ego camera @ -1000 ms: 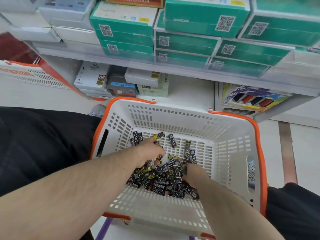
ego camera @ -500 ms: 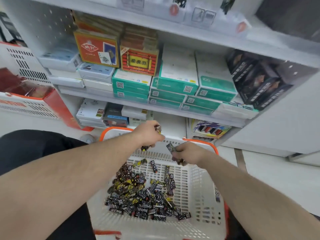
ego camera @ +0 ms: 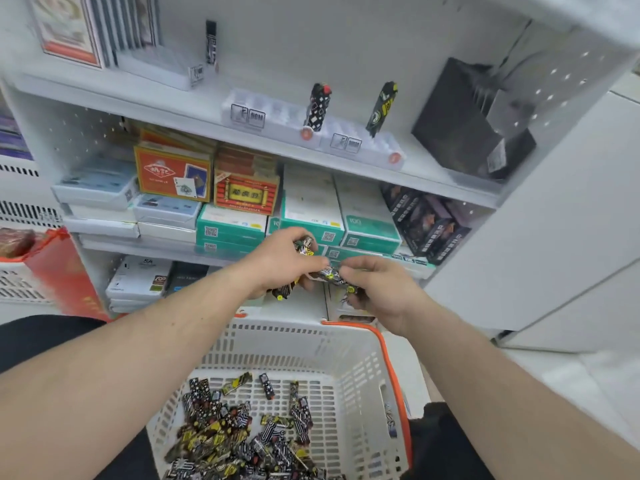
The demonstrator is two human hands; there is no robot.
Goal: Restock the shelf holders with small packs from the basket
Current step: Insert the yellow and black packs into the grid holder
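Behind: stacked green boxes [ego camera: 311, 220], shelves [ego camera: 433, 181].

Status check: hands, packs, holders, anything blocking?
Left hand and right hand both grip small packs above the basket. Shelf holders mostly empty. Nothing blocking.

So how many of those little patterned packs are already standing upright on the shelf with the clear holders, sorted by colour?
Black-and-white patterned small packs: 2
Black-and-yellow patterned small pack: 1
Total: 3
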